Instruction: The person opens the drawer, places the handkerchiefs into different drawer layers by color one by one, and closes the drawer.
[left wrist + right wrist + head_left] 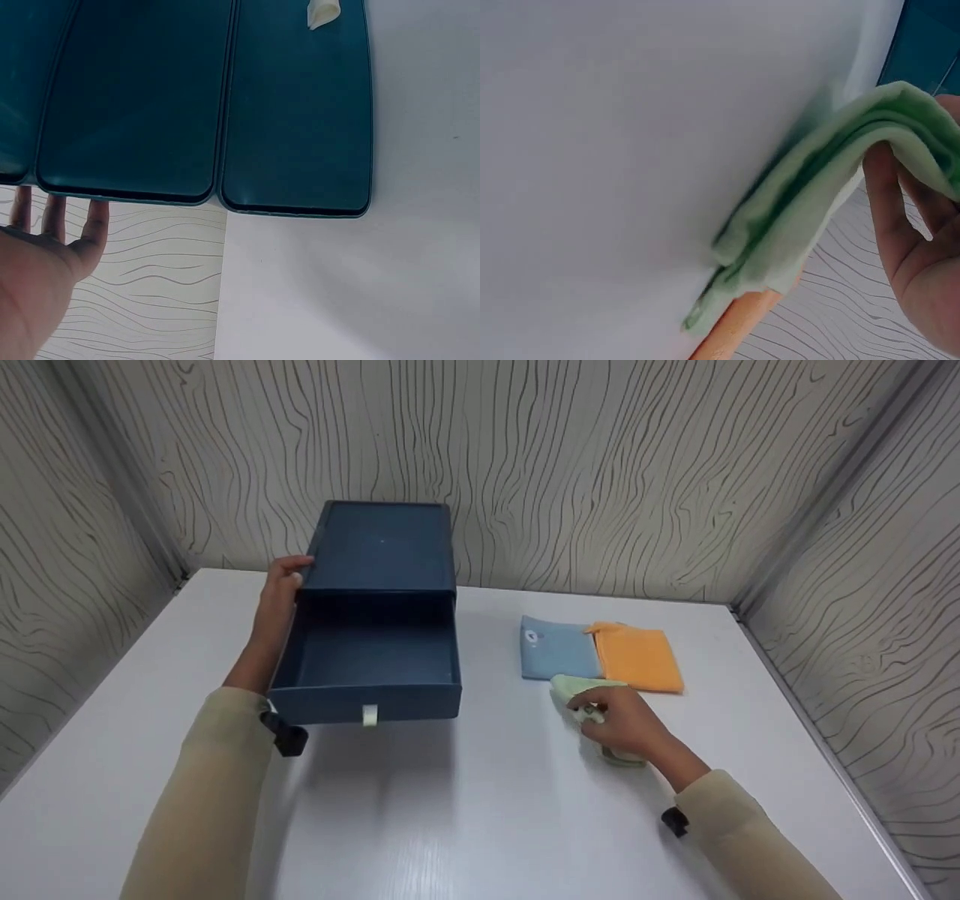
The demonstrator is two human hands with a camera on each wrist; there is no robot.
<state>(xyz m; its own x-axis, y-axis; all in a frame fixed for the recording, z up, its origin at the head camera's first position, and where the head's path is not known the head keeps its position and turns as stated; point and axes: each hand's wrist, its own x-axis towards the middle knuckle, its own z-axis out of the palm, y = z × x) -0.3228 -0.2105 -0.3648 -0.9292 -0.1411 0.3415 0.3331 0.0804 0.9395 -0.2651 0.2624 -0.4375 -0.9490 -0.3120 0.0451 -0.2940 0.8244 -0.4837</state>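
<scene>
A dark blue drawer box (382, 547) stands at the back left of the white table, its drawer (322, 705) pulled out and bare inside. My left hand (279, 600) rests against the box's left side. In the left wrist view, its extended fingers (94, 225) touch the box edge. To the right, my right hand (630, 724) pinches a folded light green towel (577, 686). The right wrist view shows the green towel (817, 195) bent over the fingers, with its folded layers hanging down. Part of the towel is hidden behind the hand.
Just beyond the green towel, a folded blue towel (559, 649) with a small white patch lies beside a folded orange towel (641, 660). A pale pull tab (370, 715) sits on the drawer front. Wood-patterned panels (600, 472) enclose the table's back and sides.
</scene>
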